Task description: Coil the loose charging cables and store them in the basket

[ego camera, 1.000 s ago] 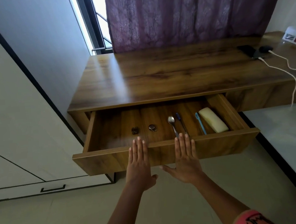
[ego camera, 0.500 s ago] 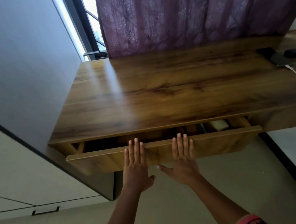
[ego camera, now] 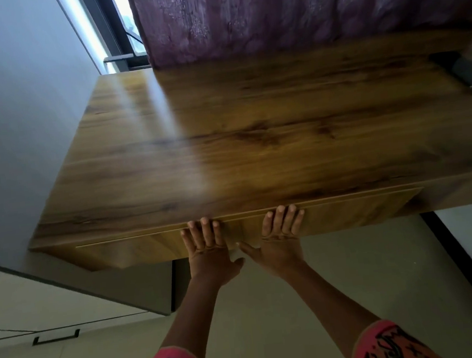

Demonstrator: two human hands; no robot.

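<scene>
Cabinet doors (ego camera: 25,308) with a black handle (ego camera: 55,337) fill the lower left, and a window (ego camera: 125,30) and a purple curtain (ego camera: 299,8) stand behind the wooden counter (ego camera: 225,139). Nothing lies on the counter across its left and middle.

Below its near edge, the drawer front (ego camera: 134,247) sits flush, so the drawer looks fully shut. The 2 hands are side by side on it, near its middle. The left hand (ego camera: 210,256) lies flat against the wood with its fingers (ego camera: 205,231) straight and released, the tips reaching the seam under the counter edge. The right hand (ego camera: 279,247) matches it just to the right, its fingers (ego camera: 284,217) also straight, grasping nothing. The flat palms suit a push, not a pull, and the even spacing would keep the drawer from skewing on its runners.

At the far right a dark phone (ego camera: 469,69) rests on the counter, cut off by the frame edge. Whether a lead is plugged into it I cannot tell. No charging cables show plainly, and the basket is out of view, so coiling has not begun. The likely next step is to turn right toward the phone and look for the cables there.
</scene>
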